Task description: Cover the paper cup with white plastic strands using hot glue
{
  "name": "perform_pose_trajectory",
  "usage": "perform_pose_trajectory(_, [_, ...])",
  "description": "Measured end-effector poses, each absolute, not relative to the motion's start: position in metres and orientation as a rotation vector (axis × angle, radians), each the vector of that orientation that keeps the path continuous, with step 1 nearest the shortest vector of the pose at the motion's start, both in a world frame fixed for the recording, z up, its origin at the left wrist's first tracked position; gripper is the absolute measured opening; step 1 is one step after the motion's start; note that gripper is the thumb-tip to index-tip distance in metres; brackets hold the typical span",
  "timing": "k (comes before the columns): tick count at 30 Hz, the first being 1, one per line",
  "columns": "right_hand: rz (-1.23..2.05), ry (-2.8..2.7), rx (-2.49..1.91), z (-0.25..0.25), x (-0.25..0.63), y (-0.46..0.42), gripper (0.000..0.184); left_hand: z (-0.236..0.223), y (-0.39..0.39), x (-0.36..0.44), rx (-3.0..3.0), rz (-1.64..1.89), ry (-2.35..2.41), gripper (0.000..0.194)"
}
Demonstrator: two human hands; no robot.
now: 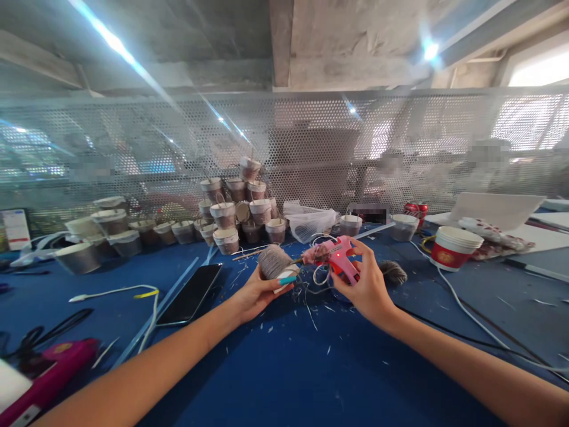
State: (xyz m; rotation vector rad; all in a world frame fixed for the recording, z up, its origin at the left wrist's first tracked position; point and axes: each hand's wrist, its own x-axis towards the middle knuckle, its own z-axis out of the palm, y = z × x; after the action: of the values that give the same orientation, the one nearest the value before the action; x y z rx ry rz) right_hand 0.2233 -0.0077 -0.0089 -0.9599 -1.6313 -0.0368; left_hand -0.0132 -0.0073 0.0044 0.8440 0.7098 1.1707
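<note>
My left hand (260, 295) is closed around a small paper cup (274, 261) whose side is wrapped in grey yarn; its white rim end faces toward the right. A pink hot glue gun (338, 256) with a small lit red light is gripped by my right hand (368, 287). The gun's nozzle points left and is close to the cup; whether it touches, I cannot tell. Loose grey yarn trails below the gun, and a grey yarn ball (393, 272) lies just behind my right hand.
Several brown-and-white cups (223, 214) are stacked at the back before a perforated metal screen (311, 136). A black phone (191, 295) lies to the left, a magenta device (62, 370) at front left. Red-and-white paper cups (456, 248) stand right; cables cross the blue table (284, 379).
</note>
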Motion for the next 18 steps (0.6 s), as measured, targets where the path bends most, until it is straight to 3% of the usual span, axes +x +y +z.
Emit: perform_pose_trajectory(18, [-0.048,-1.742,-0.997,-0.0176,0.2237,-0.0018,0.063,-0.0042,0.0012,-0.0114,0.853,1.159,0.746,0.070])
